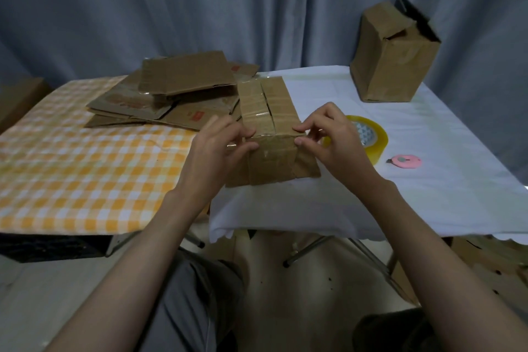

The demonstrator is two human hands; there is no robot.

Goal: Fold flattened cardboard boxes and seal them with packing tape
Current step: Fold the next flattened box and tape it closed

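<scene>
A small folded cardboard box stands in the middle of the table, its top flaps closed with a gap along the seam and clear tape across them. My left hand pinches the box's near left corner, where a clear tape strip shows. At the near right corner my right hand presses thumb and fingers onto the top edge. A roll of yellowish packing tape lies flat just right of my right hand, partly hidden by it. Flattened cardboard boxes lie stacked behind and left of the box.
A taller folded box stands at the far right of the white tablecloth. A pink cutter lies right of the tape roll. An orange checked cloth covers the left table. Grey curtain behind; my knees and the table legs are below.
</scene>
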